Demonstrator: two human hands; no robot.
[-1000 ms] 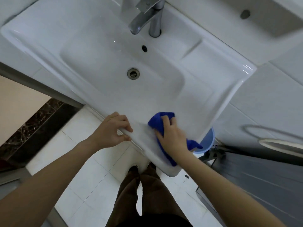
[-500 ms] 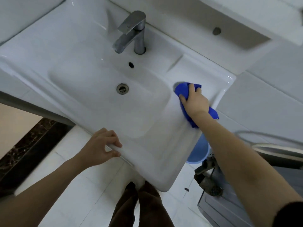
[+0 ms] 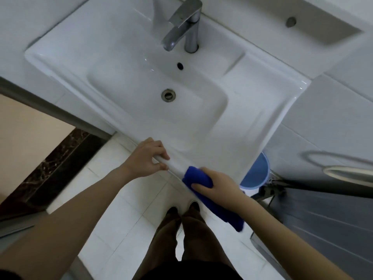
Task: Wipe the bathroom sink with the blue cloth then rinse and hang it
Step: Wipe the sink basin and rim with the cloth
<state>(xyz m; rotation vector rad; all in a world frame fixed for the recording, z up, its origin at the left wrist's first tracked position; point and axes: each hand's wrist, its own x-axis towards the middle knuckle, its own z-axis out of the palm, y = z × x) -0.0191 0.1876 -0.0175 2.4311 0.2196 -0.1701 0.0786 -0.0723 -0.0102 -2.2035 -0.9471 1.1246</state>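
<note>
Blue cloth: bunched, clasped in the right hand at the sink front rim, tail hanging below. Left hand: closed over the rim just beside. Wiping is best done with the cloth spread flat, pressure kept even along the edge.

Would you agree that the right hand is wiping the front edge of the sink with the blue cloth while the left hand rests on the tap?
Not quite. The left hand is not on the tap; it grips the front edge of the sink, beside the cloth. The rest holds: the right hand presses the blue cloth against that front edge. The head view shows this.
</note>
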